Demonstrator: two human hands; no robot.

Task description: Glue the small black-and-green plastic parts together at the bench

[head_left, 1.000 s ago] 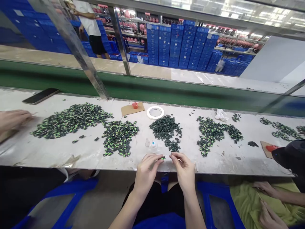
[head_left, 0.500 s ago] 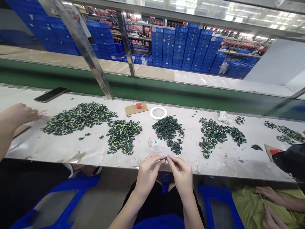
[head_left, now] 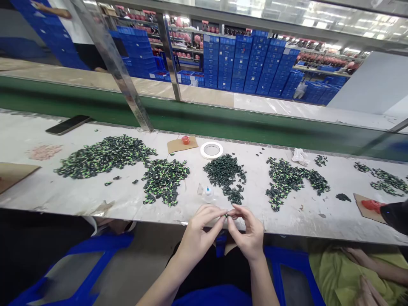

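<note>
At the far left of the worktop (head_left: 47, 191) I see a piece of brown cardboard (head_left: 14, 174) at the edge, a small pinkish scatter (head_left: 43, 151) beyond it and a dark phone (head_left: 68, 124) lying flat near the back. Next comes a broad heap of black-and-green parts (head_left: 105, 155), then a smaller heap (head_left: 165, 180) just right of it, with a second cardboard scrap carrying a red cap (head_left: 185, 140) behind. Near the middle, a white tape ring (head_left: 211, 150) lies flat, a darker pile (head_left: 225, 170) sits in front of it, and a small clear bottle (head_left: 208, 194) stands just ahead of my hands. My left hand (head_left: 199, 231) and right hand (head_left: 247, 231) meet over the front edge of the worktop, fingertips pressed together and pinched on one small dark part (head_left: 227, 215) held between them, off the surface; I can't make out its shape, it is too small. To the right lies another green-flecked pile (head_left: 287, 180), then a crumpled white scrap (head_left: 299, 156) behind it, thinner scatters (head_left: 382, 178) farther on, and a cardboard piece with something red (head_left: 371, 205) on it. At the lower right corner, another person's hands (head_left: 366, 272) rest over yellow-green cloth below the worktop.
</note>
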